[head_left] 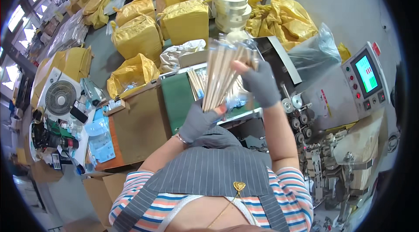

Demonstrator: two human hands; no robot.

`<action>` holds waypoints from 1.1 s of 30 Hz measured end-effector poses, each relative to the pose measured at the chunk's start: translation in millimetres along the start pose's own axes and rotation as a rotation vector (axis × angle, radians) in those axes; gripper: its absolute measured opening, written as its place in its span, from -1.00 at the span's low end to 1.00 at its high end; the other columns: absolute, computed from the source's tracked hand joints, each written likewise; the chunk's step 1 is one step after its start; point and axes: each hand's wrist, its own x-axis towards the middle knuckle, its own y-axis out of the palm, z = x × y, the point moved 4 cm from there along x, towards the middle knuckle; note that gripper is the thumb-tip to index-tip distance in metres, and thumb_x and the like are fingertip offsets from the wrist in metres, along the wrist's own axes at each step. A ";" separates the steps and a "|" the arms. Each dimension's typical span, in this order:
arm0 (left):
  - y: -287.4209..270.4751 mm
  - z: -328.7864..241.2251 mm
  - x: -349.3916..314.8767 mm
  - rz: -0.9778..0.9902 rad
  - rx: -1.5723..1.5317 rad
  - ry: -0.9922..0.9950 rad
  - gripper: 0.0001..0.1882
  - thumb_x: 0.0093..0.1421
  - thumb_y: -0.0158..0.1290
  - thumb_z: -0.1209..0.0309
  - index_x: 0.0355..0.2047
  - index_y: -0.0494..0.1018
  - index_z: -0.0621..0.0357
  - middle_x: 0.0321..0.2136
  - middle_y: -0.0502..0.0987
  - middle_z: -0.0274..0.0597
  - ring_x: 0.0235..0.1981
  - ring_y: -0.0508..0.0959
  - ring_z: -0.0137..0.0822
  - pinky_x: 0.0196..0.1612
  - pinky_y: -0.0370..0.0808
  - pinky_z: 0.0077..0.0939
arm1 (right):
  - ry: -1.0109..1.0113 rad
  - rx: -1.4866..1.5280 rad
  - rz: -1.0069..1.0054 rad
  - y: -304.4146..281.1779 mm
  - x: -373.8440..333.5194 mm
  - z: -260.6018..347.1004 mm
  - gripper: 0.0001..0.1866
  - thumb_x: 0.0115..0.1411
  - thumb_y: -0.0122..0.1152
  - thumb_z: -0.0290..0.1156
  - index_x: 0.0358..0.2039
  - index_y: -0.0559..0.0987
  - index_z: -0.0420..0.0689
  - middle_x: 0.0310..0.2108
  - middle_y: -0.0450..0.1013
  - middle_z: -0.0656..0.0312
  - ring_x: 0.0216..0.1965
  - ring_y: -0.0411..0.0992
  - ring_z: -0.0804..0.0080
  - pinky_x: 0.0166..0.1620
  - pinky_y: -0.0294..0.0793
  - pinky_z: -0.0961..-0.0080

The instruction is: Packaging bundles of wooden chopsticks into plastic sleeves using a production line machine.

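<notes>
Head view: the left hand (198, 120) is closed round the lower end of a bundle of pale sticks (218, 72), its thumb at the near edge. The right hand (260, 84) grips the same bundle higher up on its right side, thumb laid across the front; its remaining fingers are largely hidden. Both hands wear grey gloves that leave the thumb tips bare.

The bundle is held above a green work surface (176, 96), on which loose sticks (196, 81) lie. Clear film shows about its upper end, where blur hides detail.

Risk, in my judgement: the sticks fan apart toward the top, so uneven thumb pressure could let outer ones slide free and drop among those below. Squeezing too hard on the right side could crease or split the film.

Pose: the left forearm rises diagonally from lower left, wrist bent slightly inward. The right forearm stands nearly upright, its hand turned inward toward the bundle, back of the glove exposed. The bundle stands roughly upright in the picture, leaning slightly right.
</notes>
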 end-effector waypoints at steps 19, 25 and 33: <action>-54.7 -11.6 12.9 -0.261 -0.036 -0.014 -0.79 0.09 0.11 0.37 -0.34 0.48 0.28 -0.54 0.46 -0.38 -0.52 0.37 -0.60 -0.48 0.33 -0.68 | -0.323 -0.163 -0.193 89.1 -4.6 -36.3 -0.74 0.17 0.06 -0.29 -0.47 0.50 -0.24 -0.69 0.33 0.36 -0.61 0.25 0.65 -0.53 0.23 0.62; -72.0 -19.2 19.8 -0.206 -0.024 0.161 -0.75 0.08 0.12 0.35 -0.29 0.49 0.29 -0.50 0.48 -0.38 -0.50 0.38 -0.59 -0.45 0.33 -0.69 | -0.187 -0.046 -0.040 98.6 -15.8 -52.9 -0.72 0.16 0.06 -0.24 -0.42 0.49 -0.23 -0.57 0.39 0.36 -0.56 0.27 0.61 -0.47 0.26 0.64; -63.6 -25.0 13.7 0.005 0.046 -0.040 -0.74 0.06 0.15 0.30 -0.37 0.48 0.27 -0.54 0.45 -0.39 -0.52 0.37 -0.59 -0.47 0.31 -0.68 | -0.402 -0.171 -0.185 32.1 17.5 1.6 -0.75 0.14 0.05 -0.26 -0.39 0.55 -0.20 -0.51 0.38 0.36 -0.51 0.29 0.65 -0.43 0.28 0.68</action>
